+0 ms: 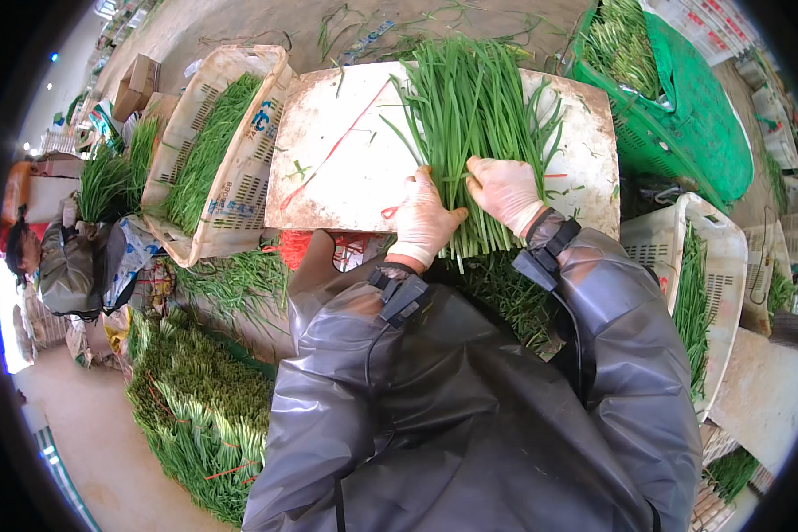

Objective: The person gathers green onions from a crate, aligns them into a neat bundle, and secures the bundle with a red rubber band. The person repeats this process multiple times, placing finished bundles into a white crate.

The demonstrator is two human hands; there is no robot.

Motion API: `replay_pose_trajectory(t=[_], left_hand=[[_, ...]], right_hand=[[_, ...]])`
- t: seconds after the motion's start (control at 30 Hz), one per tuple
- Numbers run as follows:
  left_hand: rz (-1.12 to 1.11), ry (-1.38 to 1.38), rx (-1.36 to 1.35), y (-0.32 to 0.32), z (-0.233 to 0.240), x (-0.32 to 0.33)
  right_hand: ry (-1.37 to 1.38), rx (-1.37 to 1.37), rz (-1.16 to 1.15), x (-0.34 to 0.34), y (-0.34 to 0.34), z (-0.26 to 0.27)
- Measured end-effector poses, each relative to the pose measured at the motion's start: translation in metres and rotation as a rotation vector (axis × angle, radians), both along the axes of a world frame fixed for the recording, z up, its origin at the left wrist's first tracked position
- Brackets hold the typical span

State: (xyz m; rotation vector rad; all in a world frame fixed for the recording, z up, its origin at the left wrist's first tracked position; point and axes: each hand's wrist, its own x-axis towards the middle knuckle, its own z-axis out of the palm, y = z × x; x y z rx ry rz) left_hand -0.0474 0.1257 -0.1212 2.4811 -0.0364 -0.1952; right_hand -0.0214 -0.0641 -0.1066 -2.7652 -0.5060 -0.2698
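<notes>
A thick bundle of long green chives (469,120) lies across a stained white board (332,166), its pale cut ends over the near edge. Both hands wear thin whitish gloves. My left hand (425,213) rests against the left side of the bundle, thumb and fingers bent around it near the stems. My right hand (503,193) lies on the right part of the bundle, its fingers curled onto the stems. A red tie strip (336,149) lies on the board left of the bundle; a short red piece shows on its right.
Plastic crates of chives stand at left (249,143) and right (721,279). A green-lined crate (691,139) is at the back right. Tied chive bundles (206,412) are heaped at lower left. Another person (70,266) sits at far left. Red strips (296,247) hang beneath the board.
</notes>
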Motion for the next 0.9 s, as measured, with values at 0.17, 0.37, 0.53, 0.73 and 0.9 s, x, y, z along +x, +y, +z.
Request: replay_pose_trajectory(t=[0.17,0.37,0.53,0.73,0.9], left_hand=[[0.083,0.029,-0.173,0.006,-0.020,0.004],[0.084,-0.033,-0.129,0.009,-0.031,-0.001],[0.072,0.001,-0.146,0.011,-0.029,-0.002],[0.101,0.112,-0.171,0.008,-0.020,0.000],[0.098,0.094,-0.242,0.016,-0.024,0.003]], right_hand=[[0.153,0.205,-0.244,0.011,-0.025,0.001],[0.025,0.015,-0.287,0.017,-0.043,0.006],[-0.108,-0.052,0.030,0.008,-0.019,0.017],[-0.080,-0.174,0.262,-0.004,0.016,0.003],[-0.010,-0.340,0.287,0.000,0.008,0.000]])
